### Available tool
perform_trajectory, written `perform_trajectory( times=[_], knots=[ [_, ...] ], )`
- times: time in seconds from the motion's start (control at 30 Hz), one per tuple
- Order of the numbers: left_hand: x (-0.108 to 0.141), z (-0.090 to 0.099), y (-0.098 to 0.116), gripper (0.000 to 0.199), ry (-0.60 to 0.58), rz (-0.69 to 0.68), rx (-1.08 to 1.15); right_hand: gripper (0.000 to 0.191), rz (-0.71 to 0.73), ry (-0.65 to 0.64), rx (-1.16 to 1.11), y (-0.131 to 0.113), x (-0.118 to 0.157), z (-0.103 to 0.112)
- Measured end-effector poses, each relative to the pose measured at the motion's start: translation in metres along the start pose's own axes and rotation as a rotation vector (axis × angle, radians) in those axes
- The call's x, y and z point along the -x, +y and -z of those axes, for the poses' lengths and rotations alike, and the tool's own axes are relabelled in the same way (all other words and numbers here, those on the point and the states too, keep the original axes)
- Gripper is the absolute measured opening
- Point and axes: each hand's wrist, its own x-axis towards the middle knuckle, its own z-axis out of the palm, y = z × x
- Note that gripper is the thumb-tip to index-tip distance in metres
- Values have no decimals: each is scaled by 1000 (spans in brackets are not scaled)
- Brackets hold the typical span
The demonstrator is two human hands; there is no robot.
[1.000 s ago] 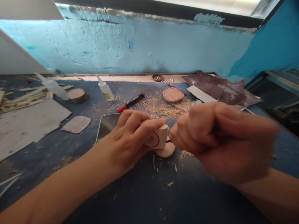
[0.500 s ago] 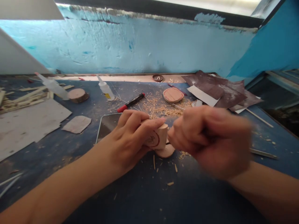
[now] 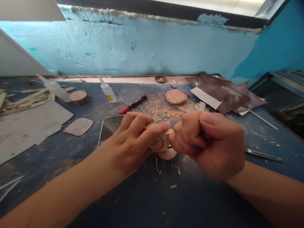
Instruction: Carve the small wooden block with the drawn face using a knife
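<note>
My left hand (image 3: 134,139) is wrapped round a pale wooden block (image 3: 163,142), thumb along its top edge. The block's near face bears a red curved outline and a small dark drawing. Against the block's right end, my right hand (image 3: 209,142) is closed in a fist; whatever it grips is hidden by the fingers. Under the block lies a round wooden piece (image 3: 167,155), partly covered. A flat dark panel with a pale rim (image 3: 110,126) lies behind my left hand.
Wood shavings (image 3: 163,110) surround a red-outlined wood disc (image 3: 176,96). A red-capped marker (image 3: 133,104) and a dropper bottle (image 3: 108,91) are behind my hands. Brown sandpaper sheets (image 3: 213,88) lie back right, a narrow metal blade (image 3: 263,155) at right, a wood slice (image 3: 79,97) at left.
My right fist has moved left, closer to the block, and is less blurred. The block has shifted slightly right in my left hand's grip. More of the metal blade shows.
</note>
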Motion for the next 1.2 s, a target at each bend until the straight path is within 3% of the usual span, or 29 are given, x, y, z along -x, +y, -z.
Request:
perform_trajectory(
  times=[0.23,0.5,0.67,0.8,1.1,1.2],
  knots=[
    [1,0,2,52,-15,31,7,43,77,53,36,25,15,3],
    [2,-1,2,54,-21,86,38,42,-34,72,100,-13,5,-5],
    [1,-1,3,47,10,33,26,42,29,70,117,6,11,-3],
    [2,-2,1,53,8,18,-6,44,52,67,73,24,17,1],
    [3,0,0,68,-47,109,89,41,-48,-21,-8,16,8,9],
    [3,1,2,71,-39,152,97,43,-77,-51,93,8,7,15]
  ],
)
